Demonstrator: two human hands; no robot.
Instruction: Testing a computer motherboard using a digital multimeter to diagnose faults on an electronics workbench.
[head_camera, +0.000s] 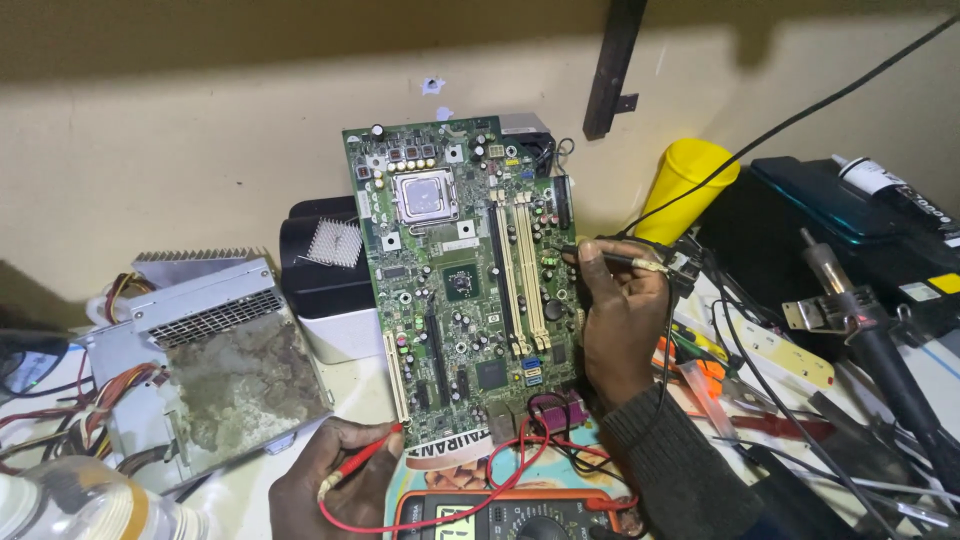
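Note:
A green computer motherboard (465, 260) stands tilted upright in the middle, with a silver processor socket near its top. My left hand (320, 480) grips a red meter probe (365, 458) whose tip touches the board's lower left edge. My right hand (620, 320) pinches a black meter probe (615, 260) against the board's right edge and steadies that side. Red and black leads run down to an orange-edged multimeter (510, 515) at the bottom of the view.
A dusty metal power supply (225, 360) with coloured wires sits left. A black and white box (325, 285) stands behind the board. A yellow cone-shaped thing (690, 185), a soldering iron (870, 340), dark cases and loose tools crowd the right.

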